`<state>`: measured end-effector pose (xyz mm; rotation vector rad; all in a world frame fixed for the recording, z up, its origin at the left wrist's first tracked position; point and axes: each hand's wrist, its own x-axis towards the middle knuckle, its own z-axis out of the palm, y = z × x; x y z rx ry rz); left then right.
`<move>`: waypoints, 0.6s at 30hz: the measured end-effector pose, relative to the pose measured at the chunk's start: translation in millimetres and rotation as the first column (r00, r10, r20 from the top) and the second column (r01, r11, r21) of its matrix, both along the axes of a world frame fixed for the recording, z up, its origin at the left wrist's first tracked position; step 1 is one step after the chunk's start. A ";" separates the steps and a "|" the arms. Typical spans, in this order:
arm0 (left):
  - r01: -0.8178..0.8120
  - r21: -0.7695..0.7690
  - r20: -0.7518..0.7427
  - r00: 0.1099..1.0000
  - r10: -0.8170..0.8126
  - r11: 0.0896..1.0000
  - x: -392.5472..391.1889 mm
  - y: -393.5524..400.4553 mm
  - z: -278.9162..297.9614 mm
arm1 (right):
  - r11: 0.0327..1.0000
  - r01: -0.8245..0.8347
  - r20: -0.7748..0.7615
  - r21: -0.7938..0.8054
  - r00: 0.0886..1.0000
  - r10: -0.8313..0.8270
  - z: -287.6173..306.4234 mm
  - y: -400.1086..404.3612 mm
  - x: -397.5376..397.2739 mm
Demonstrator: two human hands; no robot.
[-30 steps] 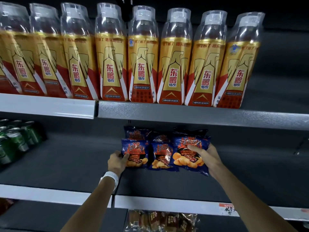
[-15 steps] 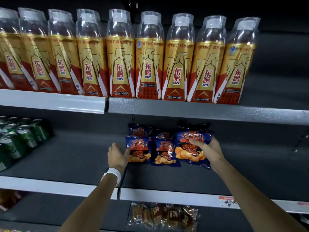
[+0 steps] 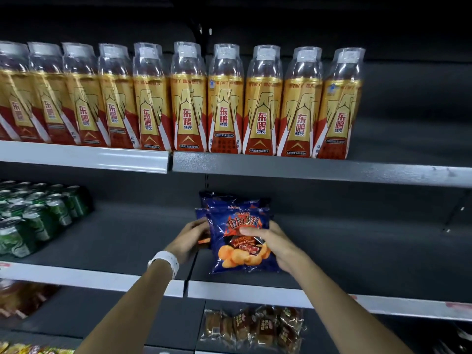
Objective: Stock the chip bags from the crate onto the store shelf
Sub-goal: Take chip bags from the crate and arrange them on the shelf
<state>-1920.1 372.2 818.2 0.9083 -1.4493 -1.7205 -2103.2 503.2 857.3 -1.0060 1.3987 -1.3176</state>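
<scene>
Both hands are up at the middle shelf (image 3: 357,241), close together on either side of a cluster of blue chip bags (image 3: 237,208) standing near the shelf's centre. The right hand (image 3: 273,245) grips the front chip bag (image 3: 242,247), thumb across its face and fingers curled behind its right edge; this bag stands forward of the others, tilted slightly, its base on or just above the shelf, which cannot be settled from this view. The left hand (image 3: 190,237), with a white wristband (image 3: 164,261) on the wrist, is curled at the left edge of the bags behind the front one; whether it pinches a bag or merely steadies it cannot be told. Judged progress: several bags are already on the shelf and the front one is being set in place, so stocking is under way but far from finished, given the bare shelf to either side. The crate is not in view, so the remaining count is unknown. The rear bags are largely hidden and their number is unclear. Gold drink bottles (image 3: 224,103) fill the upper shelf (image 3: 319,169); green cans (image 3: 38,213) stand at the left, cut off by the frame; wrapped snacks (image 3: 252,325) lie below, dim and blurred
</scene>
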 end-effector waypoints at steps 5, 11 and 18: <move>0.014 -0.027 0.046 0.999 -0.012 1.000 33.6 -8.1 -24.7 | 0.994 -0.021 0.002 0.107 1.000 0.020 -17.9 -5.2 22.4; -0.143 0.001 0.105 0.984 0.142 0.990 51.2 -20.6 -59.8 | 0.992 0.042 0.006 0.120 0.999 -0.043 -38.3 -10.7 32.0; -0.206 -0.082 0.250 0.943 0.221 0.975 44.9 -38.9 -85.5 | 0.991 0.120 0.018 0.063 0.992 -0.122 -46.1 -3.4 -2.0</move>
